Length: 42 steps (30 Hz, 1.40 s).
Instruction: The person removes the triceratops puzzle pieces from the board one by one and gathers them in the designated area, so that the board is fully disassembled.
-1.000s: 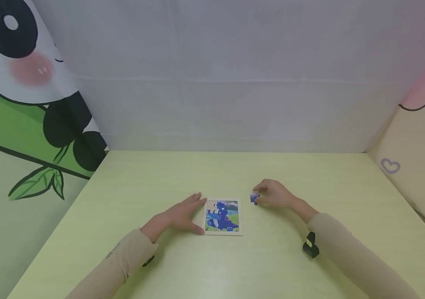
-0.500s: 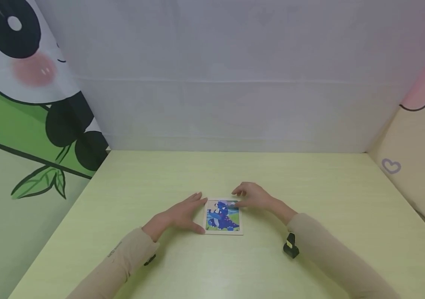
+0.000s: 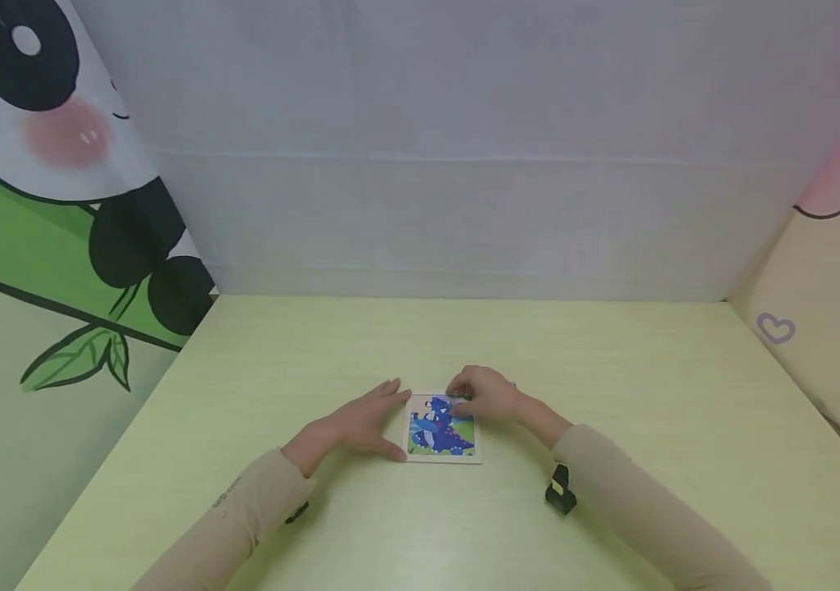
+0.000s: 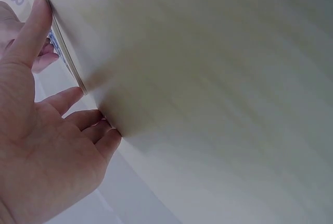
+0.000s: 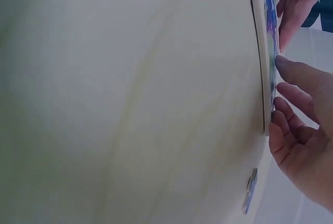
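While the left hand [image 3: 360, 423] lies with thumb and forefinger spread wide along the left side of the framed puzzle [image 3: 443, 460], its thumb at the near corner and its forefinger at the far one, the right hand [image 3: 492, 394] comes over the far right corner. The puzzle thus sits flat on the desk [image 3: 331, 345] between the two hands, touched by both, with its blue dinosaur picture [image 3: 440, 435] facing up; a pale patch shows in the upper left of that picture. The fingers of the right hand are bent and set close together, its thumb over the picture; whether they pinch a piece cannot be told, as the hand covers the spot. In the right wrist view, a small loose piece [image 5: 250, 191] lies on the desk near the right hand, apart from the frame. Both forearms wear beige sleeves [image 3: 649, 497], and a black device [image 3: 560, 491] shows below the right one. A pale grey wall [image 3: 464, 164] rises behind the desk.
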{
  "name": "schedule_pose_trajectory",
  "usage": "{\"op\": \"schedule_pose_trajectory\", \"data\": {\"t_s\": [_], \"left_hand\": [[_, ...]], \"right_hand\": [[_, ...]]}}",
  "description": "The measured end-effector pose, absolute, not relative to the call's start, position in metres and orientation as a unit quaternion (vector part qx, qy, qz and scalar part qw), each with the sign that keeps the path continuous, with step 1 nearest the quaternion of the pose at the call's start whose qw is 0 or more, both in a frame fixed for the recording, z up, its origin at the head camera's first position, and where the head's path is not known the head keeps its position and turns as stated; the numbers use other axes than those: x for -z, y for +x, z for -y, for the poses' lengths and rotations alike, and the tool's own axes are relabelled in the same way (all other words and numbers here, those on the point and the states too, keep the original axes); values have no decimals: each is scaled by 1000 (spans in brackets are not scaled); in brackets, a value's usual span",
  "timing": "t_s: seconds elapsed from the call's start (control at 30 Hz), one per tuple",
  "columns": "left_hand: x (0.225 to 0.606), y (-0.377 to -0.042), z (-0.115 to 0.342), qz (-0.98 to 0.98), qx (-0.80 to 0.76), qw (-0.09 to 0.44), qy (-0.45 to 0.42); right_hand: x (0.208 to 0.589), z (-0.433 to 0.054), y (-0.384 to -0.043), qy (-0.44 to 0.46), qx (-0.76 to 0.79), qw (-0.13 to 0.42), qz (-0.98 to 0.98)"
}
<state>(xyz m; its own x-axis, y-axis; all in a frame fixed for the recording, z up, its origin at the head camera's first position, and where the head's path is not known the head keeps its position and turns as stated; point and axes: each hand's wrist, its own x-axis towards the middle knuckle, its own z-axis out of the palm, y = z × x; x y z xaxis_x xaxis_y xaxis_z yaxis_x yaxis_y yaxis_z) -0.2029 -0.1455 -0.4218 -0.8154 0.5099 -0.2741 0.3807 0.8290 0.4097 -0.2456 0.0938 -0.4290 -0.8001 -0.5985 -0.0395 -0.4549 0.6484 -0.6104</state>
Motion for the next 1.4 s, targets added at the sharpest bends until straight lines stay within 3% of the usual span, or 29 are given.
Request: {"op": "schedule_pose_trajectory", "data": {"t_s": [0.8,1.4], "left_hand": [[414,-201,144,-933,-181,194,242],[414,-201,145,-936,-173,197,234]], "right_hand": [[422,-84,-245,-253,321,151,-900],[424,-82,-243,-259,341,132,-894]]}}
